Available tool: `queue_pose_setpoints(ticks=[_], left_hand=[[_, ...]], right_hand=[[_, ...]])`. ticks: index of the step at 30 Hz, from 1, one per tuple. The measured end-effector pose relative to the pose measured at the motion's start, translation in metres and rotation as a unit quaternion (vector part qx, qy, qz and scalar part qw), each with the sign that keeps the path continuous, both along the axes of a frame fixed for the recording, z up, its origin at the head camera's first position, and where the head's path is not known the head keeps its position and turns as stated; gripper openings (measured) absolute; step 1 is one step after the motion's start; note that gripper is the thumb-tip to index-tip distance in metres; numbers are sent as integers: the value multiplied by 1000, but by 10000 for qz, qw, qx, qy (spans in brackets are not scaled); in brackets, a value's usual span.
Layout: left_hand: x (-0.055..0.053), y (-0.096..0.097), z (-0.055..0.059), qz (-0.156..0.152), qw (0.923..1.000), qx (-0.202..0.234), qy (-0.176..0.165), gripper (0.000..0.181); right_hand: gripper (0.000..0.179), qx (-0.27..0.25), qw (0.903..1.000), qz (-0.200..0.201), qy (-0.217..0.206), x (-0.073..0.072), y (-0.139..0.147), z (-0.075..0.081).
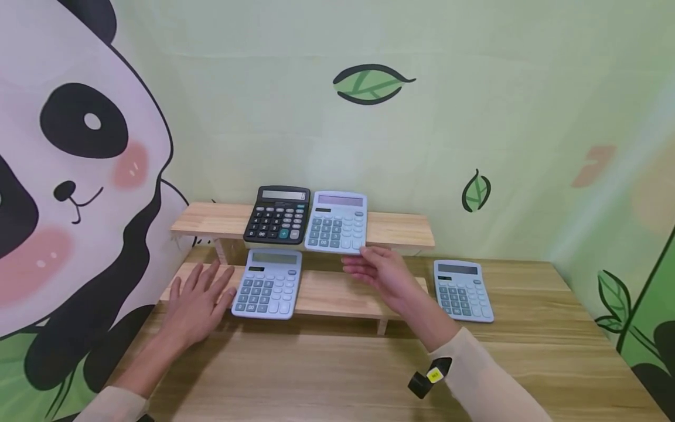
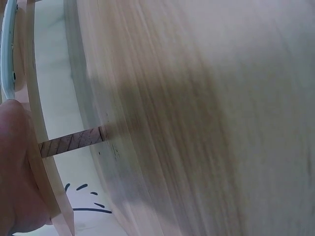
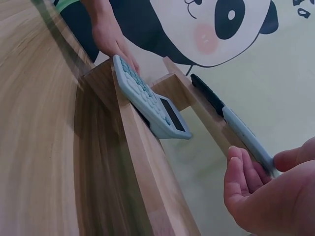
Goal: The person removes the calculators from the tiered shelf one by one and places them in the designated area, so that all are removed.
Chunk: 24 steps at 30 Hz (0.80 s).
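Our right hand [image 1: 385,273] pinches the blue calculator [image 1: 337,220] by its near right corner on the far shelf [image 1: 399,228], right of the black calculator [image 1: 277,215]; we seem to be aligning it. Our left hand [image 1: 195,303] lies spread on the near shelf [image 1: 343,293]. Next calls for gentle release.

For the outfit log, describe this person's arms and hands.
The left hand and right hand wear no gloves. The left sleeve is plain cream; the right sleeve, also cream, has a black wrist camera with a yellow label at its edge.
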<state>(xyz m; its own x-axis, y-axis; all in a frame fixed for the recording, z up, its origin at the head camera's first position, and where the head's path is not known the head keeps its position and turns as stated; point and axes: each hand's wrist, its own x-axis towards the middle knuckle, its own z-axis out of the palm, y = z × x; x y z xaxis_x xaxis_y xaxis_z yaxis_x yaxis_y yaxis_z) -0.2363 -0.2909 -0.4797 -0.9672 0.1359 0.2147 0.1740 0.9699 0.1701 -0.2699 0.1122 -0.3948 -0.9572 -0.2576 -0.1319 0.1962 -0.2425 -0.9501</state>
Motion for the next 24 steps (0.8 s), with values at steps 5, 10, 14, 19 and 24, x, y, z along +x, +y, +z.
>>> queue_pose_setpoints(ticks=[5, 10, 14, 19, 24], left_hand=[[-1, 0, 1, 1, 10000, 3, 11, 68], [0, -1, 3, 51, 10000, 0, 16, 67], [-1, -1, 3, 35, 10000, 6, 3, 68], [-1, -1, 0, 6, 10000, 24, -66, 69], [0, 1, 0, 13, 10000, 28, -47, 69]], right_hand=[[33, 118, 9999, 32, -33, 13, 10, -4], [32, 188, 9998, 90, -62, 21, 16, -9], [33, 176, 9998, 127, -9, 22, 17, -12], [34, 159, 9997, 165, -1, 22, 18, -15], [38, -71, 9998, 117, -111, 19, 17, -14]])
